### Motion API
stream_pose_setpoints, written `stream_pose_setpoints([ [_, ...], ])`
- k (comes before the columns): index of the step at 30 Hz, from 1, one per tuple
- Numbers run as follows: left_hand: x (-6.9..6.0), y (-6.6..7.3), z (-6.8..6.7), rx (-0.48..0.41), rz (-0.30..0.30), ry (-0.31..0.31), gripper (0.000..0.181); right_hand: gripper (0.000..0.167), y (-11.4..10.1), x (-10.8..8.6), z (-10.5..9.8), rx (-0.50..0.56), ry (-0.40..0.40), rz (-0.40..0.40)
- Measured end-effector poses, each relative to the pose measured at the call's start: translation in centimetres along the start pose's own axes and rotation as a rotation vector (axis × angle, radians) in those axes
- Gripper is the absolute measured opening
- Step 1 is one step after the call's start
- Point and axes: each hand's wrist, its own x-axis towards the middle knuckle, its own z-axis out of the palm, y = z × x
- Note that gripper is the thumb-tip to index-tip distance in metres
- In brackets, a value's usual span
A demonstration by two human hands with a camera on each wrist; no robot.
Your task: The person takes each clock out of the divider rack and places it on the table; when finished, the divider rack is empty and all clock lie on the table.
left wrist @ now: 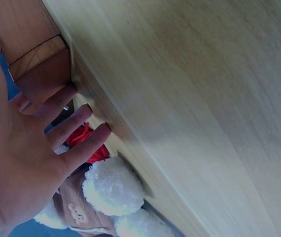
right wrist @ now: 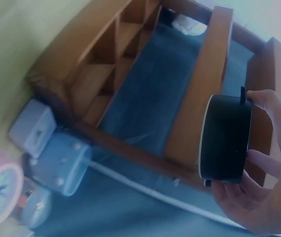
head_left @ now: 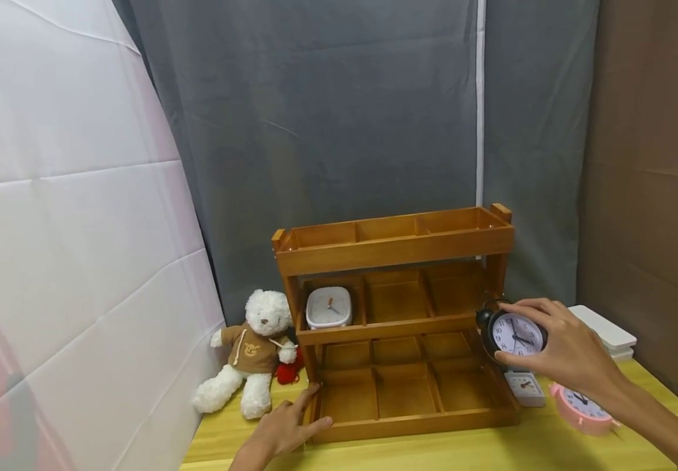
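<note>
A black round alarm clock [head_left: 515, 335] with a white dial is held by its sides between the thumb and fingers of my right hand [head_left: 576, 343]. It is in front of the right end of a brown wooden tiered shelf [head_left: 394, 254], near the middle tier. From the right wrist view, the black casing [right wrist: 225, 140] of the clock appears side-on. My left hand [head_left: 282, 422] rests at the shelf's lower left corner, fingers extended; in the left wrist view this hand [left wrist: 24, 158] lies beside the wood. A white clock [head_left: 329, 307] occupies the middle tier's left compartment.
A white teddy bear [head_left: 256, 356] in a brown hoodie sits left of the shelf, with something red beside it. On the right of the yellow table are a small white square clock [head_left: 525, 388], a pink alarm clock [head_left: 584, 417] and white flat items [head_left: 603, 328]. Grey curtain hangs behind.
</note>
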Motion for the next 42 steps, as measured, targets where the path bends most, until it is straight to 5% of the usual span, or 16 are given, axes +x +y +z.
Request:
stream_pose_setpoints([
  [16,-0.1,-0.5,0.1,-0.019,-0.019,-0.013,0.083,0.079,5.2,-7.4,1.3,-0.111,-0.126,0.129],
  [28,0.1,-0.4,0.1,-0.014,-0.006,-0.008,0.084,0.090,7.8,-10.8,4.4,-0.076,-0.552,0.401],
  [31,0.1,-0.4,0.2,-0.013,-0.006,-0.007,0.084,0.091,8.2,-11.3,5.0,-0.077,-0.606,0.432],
  [42,0.2,-0.2,0.1,-0.023,0.011,-0.004,0.085,0.083,9.5,-12.6,6.5,-0.049,-0.571,0.393],
])
